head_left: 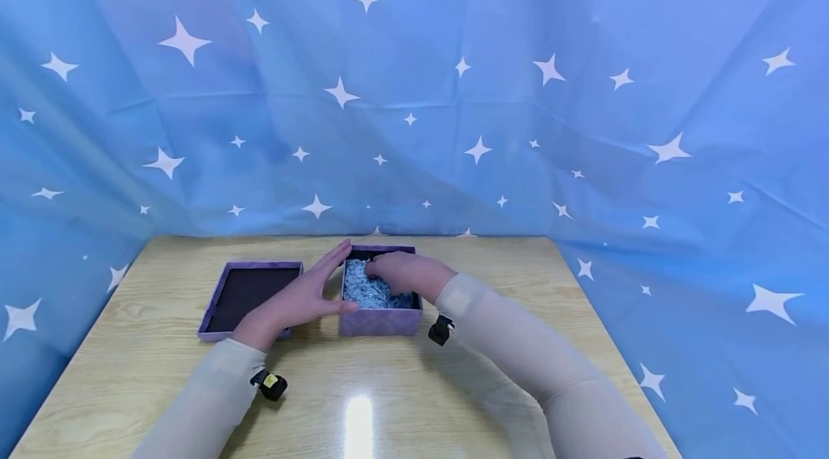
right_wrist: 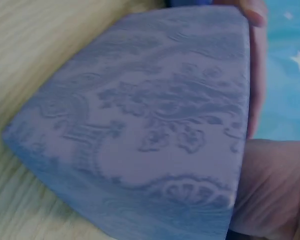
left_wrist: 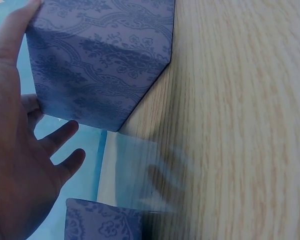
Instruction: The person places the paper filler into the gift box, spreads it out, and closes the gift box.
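Observation:
A purple patterned box (head_left: 381, 322) stands uncovered on the table, filled with pale blue shredded paper (head_left: 369, 288). My right hand (head_left: 409, 274) reaches over its right wall into the paper, and its fingertips are hidden there. Along the box's left side lies my left hand (head_left: 307, 293), thumb at the near corner and fingers stretched toward the far corner. In the left wrist view the thumb of that hand (left_wrist: 20, 140) touches the box wall (left_wrist: 100, 60), while other fingers stand apart from it. The box's wall (right_wrist: 155, 120) covers most of the right wrist view.
To the left lies a purple box lid (head_left: 255, 293), its dark inside facing up, partly behind the left forearm. The wooden table (head_left: 363, 380) ends at a blue curtain (head_left: 414, 157) with white stars. A black wrist camera (head_left: 440, 330) sits below the right wrist.

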`<state>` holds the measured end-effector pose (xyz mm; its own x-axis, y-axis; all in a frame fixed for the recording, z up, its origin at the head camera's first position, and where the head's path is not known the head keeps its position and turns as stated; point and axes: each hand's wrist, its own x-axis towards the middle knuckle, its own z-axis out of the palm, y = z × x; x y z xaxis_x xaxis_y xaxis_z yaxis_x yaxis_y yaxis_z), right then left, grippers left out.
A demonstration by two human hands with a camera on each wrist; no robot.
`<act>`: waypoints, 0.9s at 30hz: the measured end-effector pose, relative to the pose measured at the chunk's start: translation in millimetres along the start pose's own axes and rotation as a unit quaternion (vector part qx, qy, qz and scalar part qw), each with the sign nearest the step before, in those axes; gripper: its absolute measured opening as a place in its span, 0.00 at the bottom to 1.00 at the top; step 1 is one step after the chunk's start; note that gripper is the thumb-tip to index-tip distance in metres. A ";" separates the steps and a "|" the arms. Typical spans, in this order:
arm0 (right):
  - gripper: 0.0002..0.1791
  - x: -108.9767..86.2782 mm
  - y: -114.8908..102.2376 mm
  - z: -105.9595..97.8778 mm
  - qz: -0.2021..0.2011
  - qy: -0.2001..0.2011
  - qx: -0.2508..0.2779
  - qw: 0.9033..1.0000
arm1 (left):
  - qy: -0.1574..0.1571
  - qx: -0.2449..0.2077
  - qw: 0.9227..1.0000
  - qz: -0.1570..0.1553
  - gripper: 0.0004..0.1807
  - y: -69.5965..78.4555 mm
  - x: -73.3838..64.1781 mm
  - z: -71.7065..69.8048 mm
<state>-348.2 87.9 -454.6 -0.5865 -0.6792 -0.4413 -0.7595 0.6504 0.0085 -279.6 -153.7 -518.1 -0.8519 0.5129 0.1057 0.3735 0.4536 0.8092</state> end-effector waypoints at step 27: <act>0.22 -8.6 -1.4 -11.2 -0.076 0.001 0.074 0.994 | 0.000 -0.001 1.000 -0.003 0.62 -1.4 -1.1 -0.9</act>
<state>-345.2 89.0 -440.8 -0.4687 -0.7736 -0.4264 -0.7900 0.5831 -0.1897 -279.5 -155.6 -518.8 -0.8543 0.5099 0.1005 0.3670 0.4550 0.8113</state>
